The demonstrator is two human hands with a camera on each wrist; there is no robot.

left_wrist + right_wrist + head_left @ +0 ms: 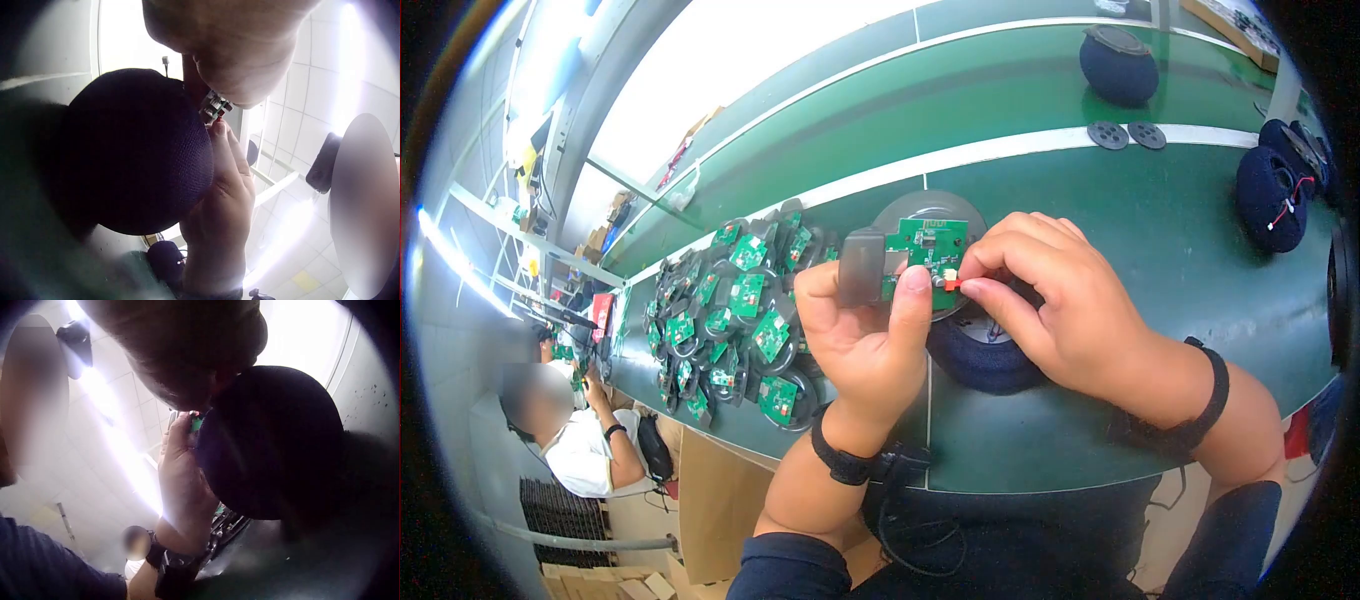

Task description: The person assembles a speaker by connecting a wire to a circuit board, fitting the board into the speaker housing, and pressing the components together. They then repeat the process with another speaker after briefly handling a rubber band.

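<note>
My left hand grips a round grey plastic cover by its upright tab, with the thumb at the lower edge of the green circuit board mounted on it. Thumb and forefinger of my right hand pinch a small red plug right at the white socket on that board. Beneath both hands sits a round, dark fabric-covered speaker body, partly hidden by the right hand, with thin wires showing at its opening. In the left wrist view, the speaker body blocks much of the scene.
Many similar grey covers with green boards lie piled on the green table to the left. Two black perforated discs lie toward the back. More dark round bodies stand at the right, another farther back. A person works at the left.
</note>
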